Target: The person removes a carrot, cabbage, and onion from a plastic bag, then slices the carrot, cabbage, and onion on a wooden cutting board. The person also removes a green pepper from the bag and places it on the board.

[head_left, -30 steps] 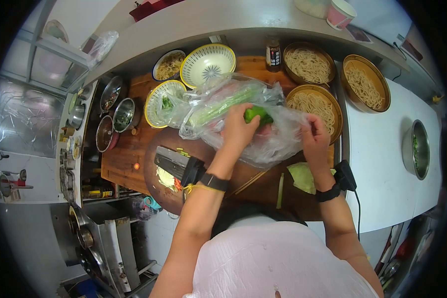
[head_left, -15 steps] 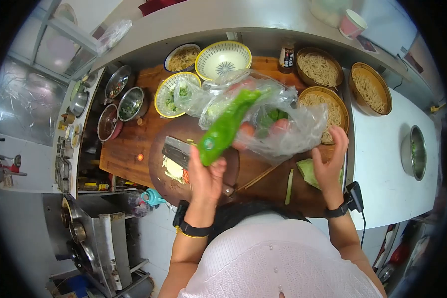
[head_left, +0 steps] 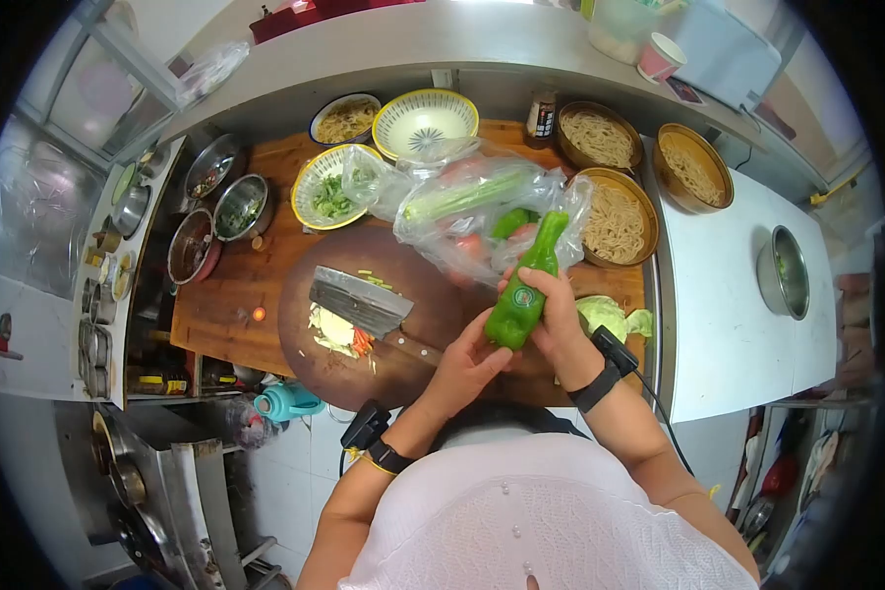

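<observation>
A long green pepper [head_left: 529, 300] with a round sticker is held between both hands in front of my body. Its thick end points toward me. My left hand [head_left: 470, 362] has its fingers against the thick lower end. Wrapped round the pepper's right side is my right hand [head_left: 559, 320]. Just beyond it, a clear plastic bag [head_left: 433, 236] holds celery, tomatoes and something green. On the round chopping board [head_left: 364, 256] to the left lie a cleaver [head_left: 359, 302], pale shreds [head_left: 332, 329] and orange shreds [head_left: 363, 342]. A piece of cabbage [head_left: 602, 315] lies right of my right hand.
Bowls of noodles [head_left: 615, 218] stand at the back right, beside a sauce bottle [head_left: 540, 120]. A yellow-rimmed bowl [head_left: 310, 211] holds chopped greens. Metal bowls [head_left: 242, 207] are at the left, and another metal bowl [head_left: 783, 273] rests on the white table [head_left: 718, 324].
The pepper has moved right and toward me, its narrow end now pointing away. My right hand, earlier apart with spread fingers, has closed on it. The bag has settled lower.
</observation>
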A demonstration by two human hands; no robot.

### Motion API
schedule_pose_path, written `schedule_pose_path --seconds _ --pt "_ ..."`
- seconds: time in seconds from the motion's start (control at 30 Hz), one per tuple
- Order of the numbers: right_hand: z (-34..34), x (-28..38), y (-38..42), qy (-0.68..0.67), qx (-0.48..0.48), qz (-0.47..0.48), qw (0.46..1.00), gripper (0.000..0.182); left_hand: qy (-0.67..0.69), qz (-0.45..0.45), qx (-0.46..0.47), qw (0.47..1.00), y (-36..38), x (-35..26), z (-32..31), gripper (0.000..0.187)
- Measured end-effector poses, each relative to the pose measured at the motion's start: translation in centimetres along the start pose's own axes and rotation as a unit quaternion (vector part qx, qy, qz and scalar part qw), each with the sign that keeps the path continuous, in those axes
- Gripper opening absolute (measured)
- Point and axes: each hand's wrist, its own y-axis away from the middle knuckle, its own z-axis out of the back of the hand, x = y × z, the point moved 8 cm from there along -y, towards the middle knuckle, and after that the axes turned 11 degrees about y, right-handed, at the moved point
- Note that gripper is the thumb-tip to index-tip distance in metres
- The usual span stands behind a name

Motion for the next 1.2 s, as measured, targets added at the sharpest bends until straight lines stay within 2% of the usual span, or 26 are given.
schedule_pose_path --seconds 0.03,0.17,0.23,0.3,0.37,0.4,0.43,0.53,0.57,0.63,0.7,0.77,0.87,0.93,0.97,1.03,1.07,1.1,1.17,1.2 --pt "-0.3 -0.2 0.0 0.002 0.000 0.000 1.000 0.028 -0.054 -0.011 0.029 0.998 0.4 -0.5 -0.5 0.048" --pt "-1.5 -1.7 0.4 0.013 -0.008 -0.031 0.999 0.026 -0.126 -0.032 0.041 0.991 1.3 -1.4 0.9 0.049" --pt "-2.2 -2.5 0.7 0.012 -0.011 -0.039 0.999 0.026 -0.198 -0.022 0.024 0.980 2.0 -1.7 1.4 0.047" --pt "-2.8 -4.1 1.4 -0.055 -0.032 -0.106 0.992 0.027 -0.204 -0.033 0.023 0.978 2.6 -2.2 1.9 0.045" --pt "-3.9 -4.9 2.2 -0.080 -0.032 -0.118 0.989 0.028 -0.210 -0.041 0.026 0.976 3.4 -2.6 2.4 0.044" --pt "-4.4 -5.2 2.5 -0.105 -0.029 -0.124 0.986 0.029 -0.265 -0.055 0.025 0.962 3.8 -3.1 2.7 0.042" --pt "-4.4 -5.8 2.6 -0.105 -0.032 -0.124 0.986 0.029 -0.319 -0.069 0.024 0.945 4.1 -3.5 2.9 0.040" --pt "-4.2 -7.5 3.0 -0.081 -0.059 -0.122 0.987 0.029 -0.345 -0.114 -0.011 0.931 5.3 -3.5 3.7 0.038" --pt "-4.1 -7.8 3.3 -0.086 -0.085 -0.120 0.985 0.029 -0.345 -0.114 -0.011 0.932 5.6 -3.2 3.8 0.038" --pt "-4.2 -8.8 4.3 -0.091 -0.111 -0.119 0.982 0.028 -0.261 -0.093 -0.047 0.960 6.0 -2.3 4.7 0.034" --pt "-4.1 -8.8 5.1 -0.046 -0.134 -0.039 0.989 0.025 -0.267 -0.106 -0.055 0.956 6.0 -1.2 5.9 0.032" --pt "-4.0 -9.2 5.5 -0.047 -0.138 -0.045 0.988 0.023 -0.272 -0.120 -0.061 0.953 6.1 -1.2 6.3 0.031" --pt "-3.3 -9.5 6.2 -0.083 -0.166 -0.062 0.981 0.024 -0.261 -0.085 -0.061 0.960 6.2 -2.2 5.9 0.027" --pt "-2.5 -8.6 6.5 -0.117 -0.193 -0.023 0.974 0.022 -0.353 -0.118 -0.077 0.925 6.2 -3.9 5.2 0.021" --pt "-3.0 -8.1 6.5 -0.106 -0.180 -0.017 0.978 0.022 -0.346 -0.134 -0.083 0.925 5.9 -4.4 5.3 0.021" --pt "-3.5 -6.2 7.4 -0.084 -0.198 0.078 0.973 0.020 -0.338 -0.043 -0.093 0.936 5.8 -3.4 6.3 0.023" --pt "-4.0 -6.0 7.4 -0.064 -0.175 0.087 0.979 0.018 -0.307 -0.073 -0.078 0.946 6.1 -3.7 5.8 0.025" --pt "-4.2 -6.0 7.4 -0.059 -0.163 0.089 0.981 0.018 -0.278 -0.102 -0.061 0.953 6.5 -4.0 5.3 0.027" --pt "-4.6 -6.8 7.3 -0.050 -0.141 0.046 0.988 0.018 -0.211 -0.041 -0.057 0.975 6.6 -3.2 5.6 0.027" --pt "-5.1 -6.9 7.5 -0.042 -0.140 0.043 0.988 0.018 -0.206 -0.053 -0.066 0.975 6.7 -3.5 5.9 0.027"
